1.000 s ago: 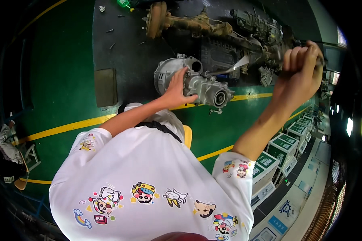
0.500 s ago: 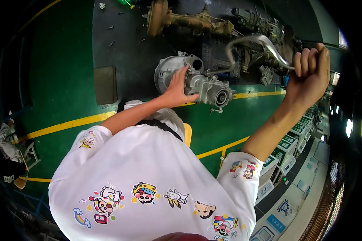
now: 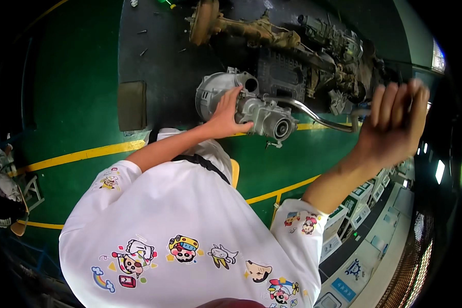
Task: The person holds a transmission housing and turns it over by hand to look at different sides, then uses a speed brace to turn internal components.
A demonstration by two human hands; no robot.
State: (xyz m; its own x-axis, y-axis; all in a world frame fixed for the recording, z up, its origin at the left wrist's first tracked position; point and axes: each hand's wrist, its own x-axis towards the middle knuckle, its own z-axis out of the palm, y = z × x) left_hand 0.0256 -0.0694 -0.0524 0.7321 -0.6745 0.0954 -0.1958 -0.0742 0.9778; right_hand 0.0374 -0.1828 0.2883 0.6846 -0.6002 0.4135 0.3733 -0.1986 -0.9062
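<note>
Grey gearbox (image 3: 267, 114) could have twisted had left fingers (image 3: 230, 97), spread against it, slipped; right fingers (image 3: 389, 105) curled around crank wrench (image 3: 313, 115).

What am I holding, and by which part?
Your right grip holds the bent metal bar by its right-hand end; your left grip rests on the gearbox.

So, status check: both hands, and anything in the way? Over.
Left hand: fingers spread on grey metal housing. Right hand: curled around bent metal crank, other end by the housing. Close beyond: black ribbed plate; rusty axle farther.
</note>
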